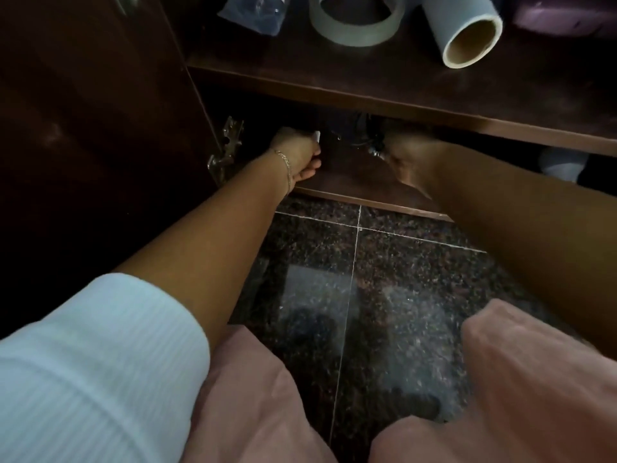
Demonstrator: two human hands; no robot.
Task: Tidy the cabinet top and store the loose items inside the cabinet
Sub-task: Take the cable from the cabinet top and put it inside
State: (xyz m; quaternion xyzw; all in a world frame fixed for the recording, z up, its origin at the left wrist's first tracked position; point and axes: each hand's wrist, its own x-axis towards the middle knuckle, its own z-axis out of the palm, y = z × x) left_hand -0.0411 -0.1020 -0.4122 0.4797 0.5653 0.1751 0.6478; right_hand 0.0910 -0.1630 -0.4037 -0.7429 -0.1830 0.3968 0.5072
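Both hands reach into the dark wooden cabinet.
Right hand grip holds tangled black cables; left hand grip pinches something small and white; the cables should go well back.

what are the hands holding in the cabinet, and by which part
The right hand seems closed on a dark tangle of cords, at its right side. The left hand is curled, but what it holds cannot be told.

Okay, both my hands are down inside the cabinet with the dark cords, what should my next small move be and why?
Probably settle the dark cords on the lower shelf and draw the right hand out. The tape roll, the paper tube and a plastic bag lie on the cabinet top, unstored. Whether the left hand holds anything is too dark to tell.
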